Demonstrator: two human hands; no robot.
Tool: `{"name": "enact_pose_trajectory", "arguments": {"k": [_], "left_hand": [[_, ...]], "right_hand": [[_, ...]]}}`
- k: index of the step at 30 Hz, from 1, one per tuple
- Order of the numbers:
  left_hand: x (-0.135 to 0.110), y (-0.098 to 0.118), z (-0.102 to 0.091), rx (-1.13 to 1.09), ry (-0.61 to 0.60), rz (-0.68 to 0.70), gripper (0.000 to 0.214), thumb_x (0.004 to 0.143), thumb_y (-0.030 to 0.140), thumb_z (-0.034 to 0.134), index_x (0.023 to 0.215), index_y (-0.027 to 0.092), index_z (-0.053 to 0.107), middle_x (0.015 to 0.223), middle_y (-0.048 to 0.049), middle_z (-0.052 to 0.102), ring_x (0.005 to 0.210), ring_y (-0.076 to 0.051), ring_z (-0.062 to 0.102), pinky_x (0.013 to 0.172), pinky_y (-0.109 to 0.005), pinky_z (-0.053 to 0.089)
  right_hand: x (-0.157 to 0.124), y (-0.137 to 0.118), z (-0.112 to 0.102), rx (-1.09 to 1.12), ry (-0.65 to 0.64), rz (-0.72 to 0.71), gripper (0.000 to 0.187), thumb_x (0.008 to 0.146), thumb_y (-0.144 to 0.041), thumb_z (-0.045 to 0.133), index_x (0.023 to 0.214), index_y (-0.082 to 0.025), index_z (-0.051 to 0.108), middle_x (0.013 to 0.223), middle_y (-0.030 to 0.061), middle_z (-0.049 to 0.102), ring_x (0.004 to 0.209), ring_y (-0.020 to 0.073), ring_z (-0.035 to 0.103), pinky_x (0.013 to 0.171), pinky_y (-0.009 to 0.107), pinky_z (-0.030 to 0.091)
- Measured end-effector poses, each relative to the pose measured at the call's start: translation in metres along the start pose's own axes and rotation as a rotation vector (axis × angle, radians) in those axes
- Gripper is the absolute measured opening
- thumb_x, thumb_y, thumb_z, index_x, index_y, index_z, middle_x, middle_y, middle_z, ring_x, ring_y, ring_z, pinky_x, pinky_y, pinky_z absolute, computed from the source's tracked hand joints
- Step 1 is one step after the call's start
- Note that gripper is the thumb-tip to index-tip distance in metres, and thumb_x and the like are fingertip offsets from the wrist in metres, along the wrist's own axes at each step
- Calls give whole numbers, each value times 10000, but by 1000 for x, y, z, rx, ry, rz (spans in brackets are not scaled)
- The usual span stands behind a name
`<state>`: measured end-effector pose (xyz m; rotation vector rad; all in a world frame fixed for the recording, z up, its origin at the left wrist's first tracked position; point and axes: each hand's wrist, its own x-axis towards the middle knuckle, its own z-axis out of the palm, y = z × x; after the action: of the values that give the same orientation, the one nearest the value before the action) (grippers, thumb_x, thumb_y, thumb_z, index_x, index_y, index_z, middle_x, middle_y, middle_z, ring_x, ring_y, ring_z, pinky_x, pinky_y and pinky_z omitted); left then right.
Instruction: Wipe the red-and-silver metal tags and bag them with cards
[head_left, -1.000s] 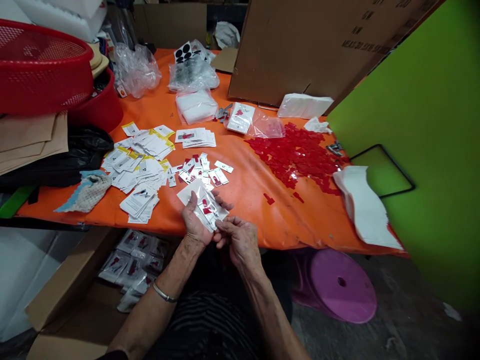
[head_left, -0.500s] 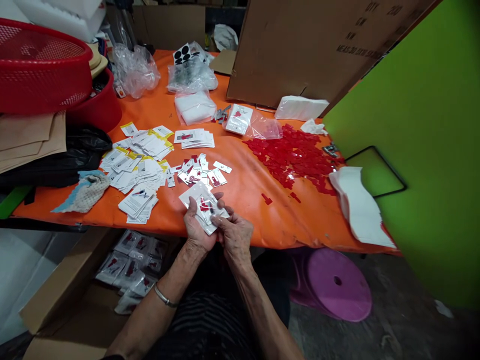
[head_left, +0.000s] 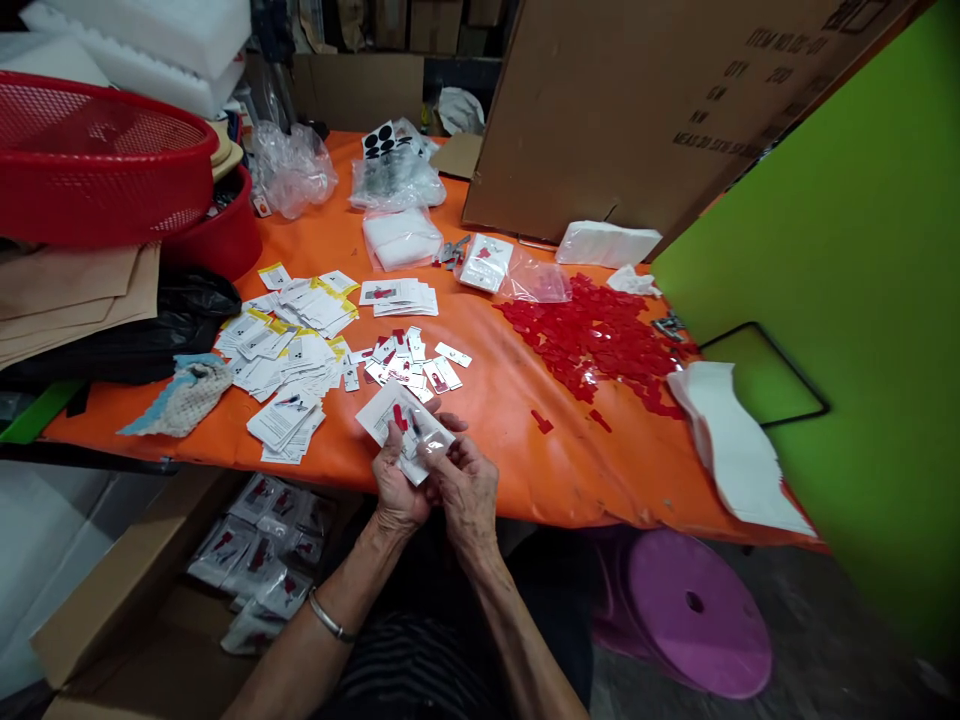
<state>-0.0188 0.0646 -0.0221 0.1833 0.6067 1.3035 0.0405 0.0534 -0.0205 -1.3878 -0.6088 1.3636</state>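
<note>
Plastic packet (head_left: 409,430) with a white card (head_left: 382,415) inside sits pinched between my left hand (head_left: 401,485) and right hand (head_left: 469,490), just over the front edge of the orange-covered desk (head_left: 600,470). Both hands are narrow, fingers closed on it. It feels light, thin and slippery, so the stiffer card edge seems the surest hold

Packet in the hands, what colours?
The packet is white and red, best in the head view.

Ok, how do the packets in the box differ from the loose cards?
The packets in the cardboard box are glossy and plastic-wrapped, below the table; the loose cards are bare paper on the orange table. The packets overlap in one layer; the cards form messy piles. Both show red marks.
</note>
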Motion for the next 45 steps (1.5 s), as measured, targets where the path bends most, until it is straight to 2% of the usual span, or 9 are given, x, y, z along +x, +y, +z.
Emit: {"name": "enact_pose_trajectory", "arguments": {"k": [5, 9, 14, 18, 22, 24, 31, 39, 45], "left_hand": [[-2, -1, -1, 29, -5, -7, 534, 729, 504, 575, 1132, 153, 584, 928, -116, 669, 546, -144, 569, 370, -202, 312], [-2, -4, -4, 15, 7, -13, 549, 701, 478, 623, 1144, 156, 578, 984, -116, 661, 762, -217, 636, 579, -278, 472], [1, -1, -8, -20, -10, 0, 462, 706, 397, 633, 1081, 128, 614, 989, -124, 665, 975, -276, 610, 831, -374, 469], [2, 0, -10, -15, 19, -9, 370, 682, 307, 656, 994, 108, 650, 967, -119, 677, 998, -269, 606, 860, -360, 466], [4, 1, -13, -2, 24, -15, 270, 689, 283, 653, 901, 117, 677, 955, -111, 689, 968, -263, 619, 819, -353, 498], [6, 1, -14, 17, 45, -1, 220, 673, 242, 669, 862, 130, 681, 956, -96, 693, 907, -243, 639, 780, -336, 518], [1, 4, -10, 296, 131, -38, 324, 486, 119, 776, 789, 123, 658, 708, -41, 686, 569, -176, 629, 454, -248, 513], [4, 13, -6, 402, 281, 18, 380, 425, 241, 801, 703, 91, 587, 489, 3, 585, 294, -116, 461, 206, -203, 297], [5, 29, -18, 409, 185, 13, 392, 479, 216, 771, 798, 106, 571, 610, -20, 641, 388, -135, 542, 266, -220, 402]], "right_hand": [[5, -1, 0, 4, 23, 35, 138, 600, -261, 645, 654, -138, 617, 418, -60, 512, 327, 77, 408, 318, 194, 312], [10, -1, 3, -22, 43, -20, 199, 592, -280, 673, 744, -153, 657, 562, -43, 594, 473, 112, 522, 425, 206, 419], [11, -5, 6, -36, -127, -65, 269, 609, -291, 671, 841, -158, 697, 756, -1, 664, 693, 164, 601, 640, 256, 500], [13, -10, 2, -13, -86, -40, 181, 540, -207, 684, 711, -153, 670, 596, -35, 604, 552, 121, 530, 536, 226, 454], [15, -30, -15, 46, -367, 83, 262, 544, -159, 615, 796, -155, 688, 650, -12, 646, 552, 116, 545, 518, 214, 439], [16, -39, -22, 73, -413, 126, 309, 549, -178, 620, 848, -158, 695, 708, 7, 670, 574, 126, 566, 533, 229, 455], [22, -32, -21, -133, -20, -5, 164, 552, -281, 703, 548, -143, 613, 408, -46, 523, 354, 79, 419, 360, 208, 330], [33, -24, -5, -187, 25, -44, 177, 538, -295, 708, 580, -144, 625, 448, -41, 558, 384, 102, 464, 379, 224, 361], [31, -28, -1, -216, -19, -15, 214, 556, -328, 710, 569, -138, 613, 459, -24, 565, 414, 105, 469, 431, 233, 372]]}}
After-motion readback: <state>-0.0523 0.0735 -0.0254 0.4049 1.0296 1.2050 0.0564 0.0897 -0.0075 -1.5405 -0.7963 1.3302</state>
